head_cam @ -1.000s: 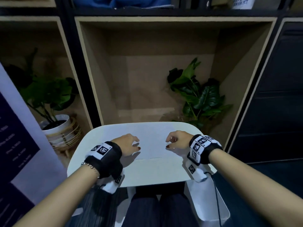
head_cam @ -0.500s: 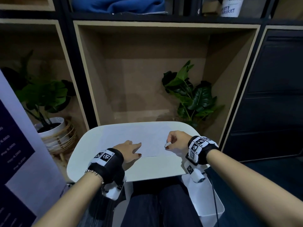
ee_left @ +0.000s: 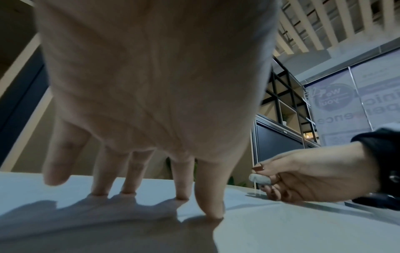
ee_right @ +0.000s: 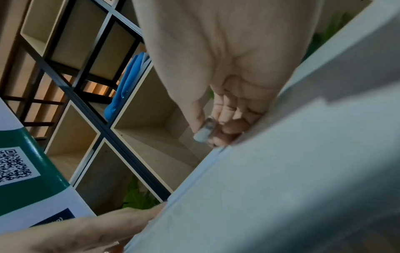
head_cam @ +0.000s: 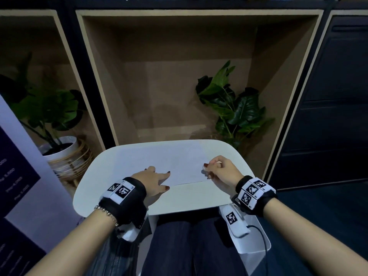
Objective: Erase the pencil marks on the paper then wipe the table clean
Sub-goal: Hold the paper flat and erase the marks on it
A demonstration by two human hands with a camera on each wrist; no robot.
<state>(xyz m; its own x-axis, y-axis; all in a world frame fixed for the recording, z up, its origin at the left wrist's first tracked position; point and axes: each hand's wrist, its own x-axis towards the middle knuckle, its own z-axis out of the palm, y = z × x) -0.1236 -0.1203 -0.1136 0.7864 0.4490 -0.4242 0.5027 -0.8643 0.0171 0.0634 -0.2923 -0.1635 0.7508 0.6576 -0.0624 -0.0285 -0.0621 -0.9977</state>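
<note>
Head view, nearest first: dark-trousered legs (head_cam: 191, 246) sit under the near edge of a small white table (head_cam: 191, 202); both forearms reach over it, each wrist wrapped in a black band carrying black-and-white marker tags, and a beaded bracelet (head_cam: 106, 213) circles the left forearm just behind its band. The left hand (head_cam: 152, 181) lies spread on the near left part of a sheet of white paper (head_cam: 165, 166), fingers straight and splayed; from the left wrist view the fingertips (ee_left: 211, 215) press flat on the sheet. The right hand (head_cam: 222, 170) rests at the paper's right edge, fingers curled, thumb and forefinger pinching a small pale eraser (ee_left: 259, 179); the right wrist view shows the same grip, the eraser (ee_right: 203, 132) poking out below the thumb just above the sheet, though whether it touches the paper cannot be told. The paper covers most of the far half of the table; no pencil marks can be made out on it at this sharpness. Left of the table stands a leaning printed board (head_cam: 14, 186); behind it a potted plant (head_cam: 61, 150) in a white pot with a woven basket stand; beyond the table, a wooden shelf cubby (head_cam: 179, 76) holds a leafy green plant (head_cam: 235, 108) at its right; dark cabinet drawers (head_cam: 328, 116) fill the far right.
</note>
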